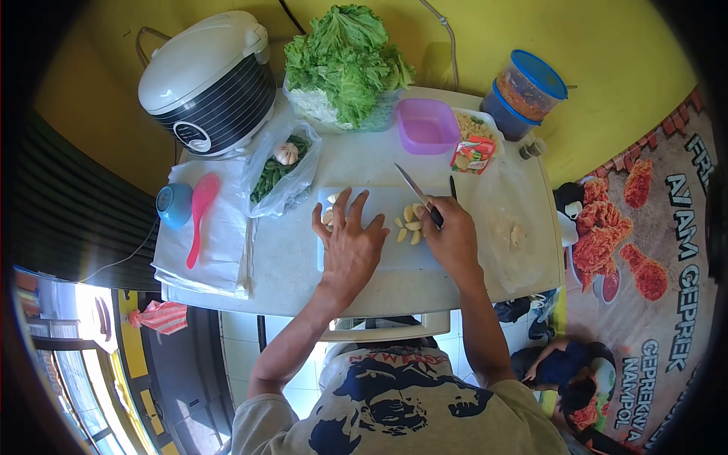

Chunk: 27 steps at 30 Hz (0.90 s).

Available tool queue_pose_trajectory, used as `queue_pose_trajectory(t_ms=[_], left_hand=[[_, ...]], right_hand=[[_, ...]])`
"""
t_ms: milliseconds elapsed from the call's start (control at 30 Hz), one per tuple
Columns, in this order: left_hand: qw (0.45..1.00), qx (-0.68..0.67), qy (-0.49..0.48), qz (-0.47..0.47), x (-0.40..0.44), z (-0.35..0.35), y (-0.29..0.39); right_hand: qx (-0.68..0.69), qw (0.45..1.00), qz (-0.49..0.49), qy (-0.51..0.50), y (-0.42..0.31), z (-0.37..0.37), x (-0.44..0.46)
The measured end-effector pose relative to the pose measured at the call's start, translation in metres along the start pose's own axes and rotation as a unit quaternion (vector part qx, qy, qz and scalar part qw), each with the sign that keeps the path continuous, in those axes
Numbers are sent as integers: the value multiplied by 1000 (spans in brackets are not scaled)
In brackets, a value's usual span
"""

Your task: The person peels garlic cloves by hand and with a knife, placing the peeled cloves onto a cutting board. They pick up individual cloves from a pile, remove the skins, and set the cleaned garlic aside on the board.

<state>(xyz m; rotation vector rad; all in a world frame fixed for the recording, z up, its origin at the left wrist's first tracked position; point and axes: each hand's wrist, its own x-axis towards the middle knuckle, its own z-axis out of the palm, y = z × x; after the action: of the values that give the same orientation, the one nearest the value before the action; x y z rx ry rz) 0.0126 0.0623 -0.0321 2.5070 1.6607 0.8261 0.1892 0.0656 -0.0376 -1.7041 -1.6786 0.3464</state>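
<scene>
A knife with a dark handle is in my right hand, its blade angled up and to the left. Just beside that hand, a small pile of peeled garlic cloves lies on the pale cutting board. My left hand is over the board's left part with its fingers spread. Under and beside those fingers are more garlic pieces, partly covered; I cannot tell whether the fingertips touch them.
Behind the board are a purple bowl, a bin of lettuce and a rice cooker. A bag of green chillies with a garlic bulb lies left, near a pink spoon. Rightward lies a plastic bag. Another person sits low at right.
</scene>
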Motion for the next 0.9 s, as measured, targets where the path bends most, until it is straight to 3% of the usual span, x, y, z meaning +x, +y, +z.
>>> queue_pose_trajectory(t_ms=[100, 233, 467, 700, 800, 900], left_hand=[[1000, -9, -14, 8, 3, 6, -1], [1000, 2, -16, 19, 1, 6, -1], [992, -125, -1, 20, -19, -11, 14], [989, -148, -2, -9, -29, -14, 13], [992, -121, 4, -24, -33, -18, -4], [996, -61, 35, -62, -35, -23, -25]], right_hand=[[29, 999, -7, 34, -5, -5, -7], [132, 991, 26, -16, -13, -14, -27], [258, 962, 37, -78, -14, -11, -54], [255, 962, 53, -87, -14, -24, -58], [192, 979, 59, -22, -6, -53, -53], [31, 990, 65, 123, 9, -83, -50]])
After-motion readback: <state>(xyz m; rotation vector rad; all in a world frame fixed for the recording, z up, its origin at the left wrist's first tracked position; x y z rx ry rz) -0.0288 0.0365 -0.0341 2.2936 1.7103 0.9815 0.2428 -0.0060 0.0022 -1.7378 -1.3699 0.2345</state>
